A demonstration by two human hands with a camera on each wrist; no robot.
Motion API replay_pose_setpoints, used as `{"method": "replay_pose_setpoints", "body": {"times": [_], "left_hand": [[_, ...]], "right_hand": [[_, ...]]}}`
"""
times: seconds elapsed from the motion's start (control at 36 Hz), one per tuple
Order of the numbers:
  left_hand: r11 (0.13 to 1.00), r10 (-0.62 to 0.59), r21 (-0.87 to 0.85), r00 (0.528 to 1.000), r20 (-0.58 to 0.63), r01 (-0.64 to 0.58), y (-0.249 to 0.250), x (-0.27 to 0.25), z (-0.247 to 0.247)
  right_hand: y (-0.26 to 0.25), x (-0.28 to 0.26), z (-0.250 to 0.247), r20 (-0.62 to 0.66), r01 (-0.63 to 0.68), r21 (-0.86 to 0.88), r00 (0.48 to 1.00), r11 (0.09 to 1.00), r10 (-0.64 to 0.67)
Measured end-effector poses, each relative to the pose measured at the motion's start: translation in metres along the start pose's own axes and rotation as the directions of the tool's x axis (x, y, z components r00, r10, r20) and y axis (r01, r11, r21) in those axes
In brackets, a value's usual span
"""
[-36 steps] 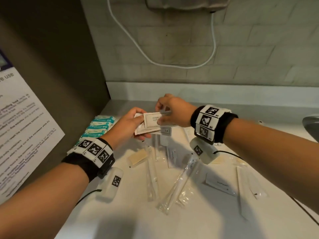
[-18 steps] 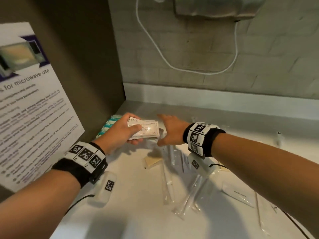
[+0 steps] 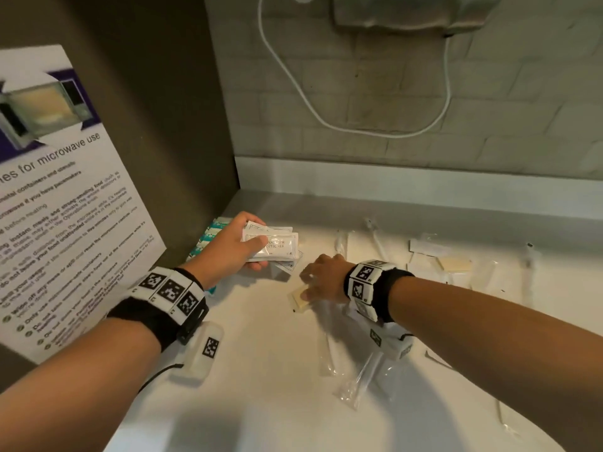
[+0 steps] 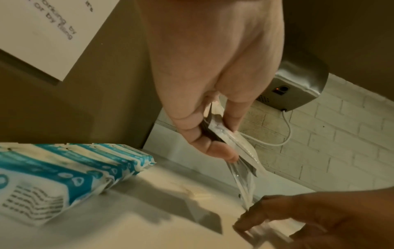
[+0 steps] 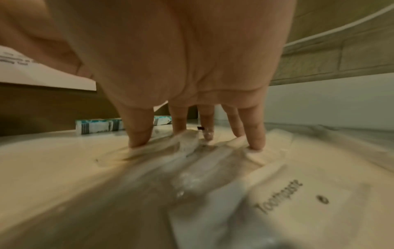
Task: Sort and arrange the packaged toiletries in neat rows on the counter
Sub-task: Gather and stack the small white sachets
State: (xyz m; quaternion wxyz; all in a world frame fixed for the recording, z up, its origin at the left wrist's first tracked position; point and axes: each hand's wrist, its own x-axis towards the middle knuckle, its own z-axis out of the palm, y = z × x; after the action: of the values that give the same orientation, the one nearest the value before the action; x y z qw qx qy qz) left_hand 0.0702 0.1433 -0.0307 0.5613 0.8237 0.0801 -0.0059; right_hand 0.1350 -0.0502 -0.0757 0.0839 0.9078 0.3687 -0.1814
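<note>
1. Now the left hand [image 3: 233, 246] grips the sachets [image 3: 272, 244] above the bench [image 3: 261, 370], beside the blue packs [image 3: 204, 243].
2. The right hand [image 3: 323, 278], fingers [image 5: 139, 133] spread straight, presses on clear wrappers [image 5: 170, 151] (blurred) by a beige packet [image 3: 300, 300].
3. Best to pinch one flat item cleanly, since loose film probably slides.
4. Keep like with like.

White printed microwave-use notice [image 3: 62, 203] fixed on brown side panel [image 3: 156, 102], grey metal hand dryer [image 4: 298, 87] mounted on pale brick wall [image 3: 424, 102], white cable [image 3: 326, 119] looped beneath.
</note>
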Motion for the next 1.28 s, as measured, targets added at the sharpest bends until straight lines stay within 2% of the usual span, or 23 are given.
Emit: {"method": "replay_pose_setpoints", "body": {"times": [0.22,0.31,0.36,0.47,0.58,0.67,0.75,0.83,0.97,1.08,1.28], "left_hand": [[1.000,-0.011,0.014,0.998,0.058,0.010,-0.004,0.003,0.022],[1.000,-0.010,0.014,0.998,0.055,0.009,-0.003,0.005,0.023],[1.000,-0.005,0.006,0.999,0.048,0.005,-0.001,0.005,0.022],[0.999,0.036,-0.004,0.999,-0.005,-0.036,0.006,0.007,0.014],[0.998,0.061,-0.030,0.994,-0.087,-0.064,0.012,0.010,0.001],[0.993,0.090,-0.058,0.982,-0.168,-0.101,0.015,0.015,-0.011],[0.990,0.104,-0.077,0.975,-0.197,-0.121,0.018,0.021,-0.020],[0.988,0.106,-0.090,0.970,-0.218,-0.128,0.019,0.025,-0.024],[0.988,0.091,-0.103,0.976,-0.200,-0.113,0.014,0.030,-0.026],[0.990,0.082,-0.099,0.983,-0.167,-0.099,0.006,0.032,-0.020],[0.991,0.064,-0.115,0.994,-0.088,-0.074,-0.002,0.030,0.006]], "right_hand": [[0.029,-0.020,0.012,0.016,-0.145,0.037,0.989,0.989,0.144],[0.040,-0.024,0.015,0.036,-0.250,0.153,0.968,0.956,0.247],[0.045,-0.023,0.014,0.062,-0.253,0.140,0.967,0.957,0.247],[0.042,-0.018,-0.004,0.027,-0.219,0.040,0.976,0.975,0.218],[0.026,0.002,-0.033,-0.036,-0.157,0.080,0.986,0.984,0.161],[0.012,0.026,-0.046,-0.034,-0.095,0.100,0.994,0.990,0.099],[0.002,0.051,-0.052,-0.048,-0.039,0.144,0.998,0.989,0.047],[-0.008,0.066,-0.055,-0.040,0.001,0.108,0.999,0.994,0.004],[-0.008,0.074,-0.048,0.015,0.028,0.102,0.999,0.994,-0.030],[0.005,0.057,-0.040,0.017,0.047,0.095,0.999,0.994,-0.049],[0.046,-0.002,-0.026,0.106,-0.060,0.092,0.993,0.994,0.050]]}}
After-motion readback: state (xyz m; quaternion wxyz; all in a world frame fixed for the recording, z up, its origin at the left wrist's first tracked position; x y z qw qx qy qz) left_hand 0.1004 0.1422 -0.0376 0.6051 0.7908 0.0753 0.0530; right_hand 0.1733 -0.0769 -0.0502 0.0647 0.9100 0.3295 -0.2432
